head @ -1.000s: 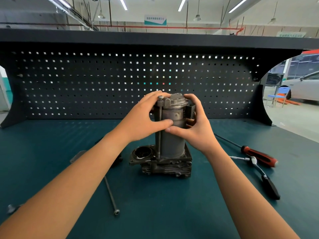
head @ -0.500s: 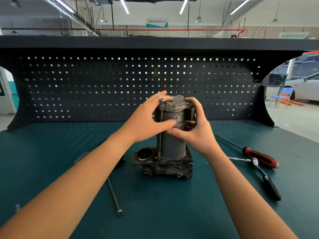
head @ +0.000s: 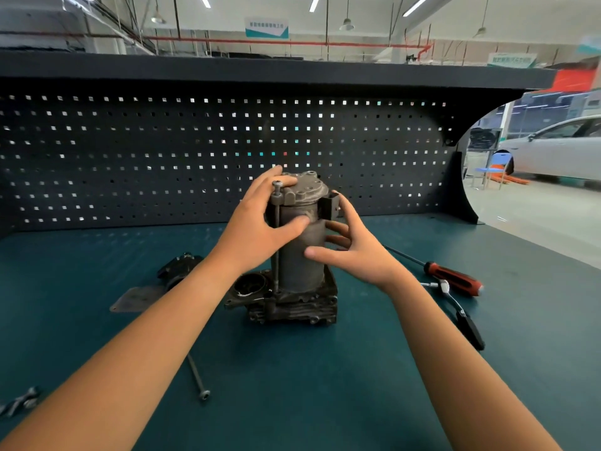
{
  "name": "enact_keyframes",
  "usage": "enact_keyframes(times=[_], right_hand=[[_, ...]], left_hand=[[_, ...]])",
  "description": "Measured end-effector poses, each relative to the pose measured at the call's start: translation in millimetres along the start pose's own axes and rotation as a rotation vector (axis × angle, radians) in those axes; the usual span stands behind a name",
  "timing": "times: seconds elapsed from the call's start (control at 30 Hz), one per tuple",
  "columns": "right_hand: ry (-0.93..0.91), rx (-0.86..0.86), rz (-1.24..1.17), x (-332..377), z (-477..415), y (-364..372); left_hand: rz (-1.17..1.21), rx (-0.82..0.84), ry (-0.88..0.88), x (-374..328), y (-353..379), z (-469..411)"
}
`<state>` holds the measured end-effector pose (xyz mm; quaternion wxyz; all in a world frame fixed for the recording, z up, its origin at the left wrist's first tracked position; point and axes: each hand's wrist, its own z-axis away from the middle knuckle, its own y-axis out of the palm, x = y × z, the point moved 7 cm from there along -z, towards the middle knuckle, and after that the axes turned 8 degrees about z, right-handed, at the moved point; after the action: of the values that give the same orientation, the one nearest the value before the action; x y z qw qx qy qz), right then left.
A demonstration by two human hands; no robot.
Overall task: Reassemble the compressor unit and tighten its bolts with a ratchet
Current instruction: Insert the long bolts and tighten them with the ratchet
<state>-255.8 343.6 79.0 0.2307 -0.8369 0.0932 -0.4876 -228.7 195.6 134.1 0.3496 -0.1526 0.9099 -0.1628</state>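
Note:
The grey compressor unit (head: pixel 300 255) stands upright at the middle of the green bench, a cylinder on a finned base with a cap on top. One long bolt (head: pixel 276 236) runs down its left side, its head sticking up above the cap's ear. My left hand (head: pixel 260 222) grips the upper cylinder, thumb across the front and fingers over the cap by the bolt head. My right hand (head: pixel 353 247) is at the cylinder's right side with fingers spread, thumb just off the front. A loose long bolt (head: pixel 197 375) lies in front of the unit. The ratchet (head: pixel 460 312) lies at the right.
A red-handled screwdriver (head: pixel 450 276) lies beside the ratchet. A dark part (head: pixel 177 266) and a flat grey plate (head: pixel 135 299) rest left of the unit. Small metal pieces (head: pixel 19 402) sit near the left front. A black pegboard (head: pixel 195 151) closes the back.
My right hand has loosened from the cylinder and slid lower, its fingers spreading. The left hand keeps its grip near the top. The camera has shifted, showing more of the parts at the left.

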Motion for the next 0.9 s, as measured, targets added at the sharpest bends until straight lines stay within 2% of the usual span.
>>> enact_keyframes(times=[0.03,0.1,0.17,0.2,0.27,0.33,0.37,0.43,0.57,0.67,0.9], right_hand=[[0.080,-0.023,0.044,-7.6,5.1,-12.0],[0.206,-0.204,0.191,-25.9,18.7,-51.7],[0.355,-0.430,0.480,-49.4,42.3,-101.4],[0.469,-0.470,0.639,-64.1,56.8,-121.0],[0.731,-0.337,0.892,-98.5,86.0,-139.0],[0.887,-0.148,1.003,-128.6,106.0,-136.9],[0.923,-0.091,1.023,-139.7,110.9,-133.4],[0.926,-0.104,1.003,-147.7,112.0,-129.9],[0.909,-0.331,0.731,-150.2,115.5,-133.5],[0.903,-0.413,0.693,-149.6,123.8,-140.1],[0.937,-0.334,0.749,-151.0,123.6,-136.3]], left_hand=[[0.007,0.000,0.001,0.2,0.1,-0.3],[0.026,0.006,-0.003,0.8,0.6,-0.8],[0.048,0.012,-0.001,2.1,0.5,-0.8],[0.062,0.014,-0.003,2.7,0.4,-0.5],[0.093,0.004,-0.015,4.6,0.7,1.5],[0.140,-0.022,-0.037,7.5,-0.6,3.2],[0.163,-0.031,-0.060,9.3,-1.1,3.6],[0.207,-0.036,-0.117,13.3,-0.4,3.8],[0.319,-0.048,-0.217,21.0,4.4,6.6],[0.346,-0.051,-0.235,24.4,6.7,7.6],[0.346,-0.073,-0.247,28.1,8.4,8.3]])
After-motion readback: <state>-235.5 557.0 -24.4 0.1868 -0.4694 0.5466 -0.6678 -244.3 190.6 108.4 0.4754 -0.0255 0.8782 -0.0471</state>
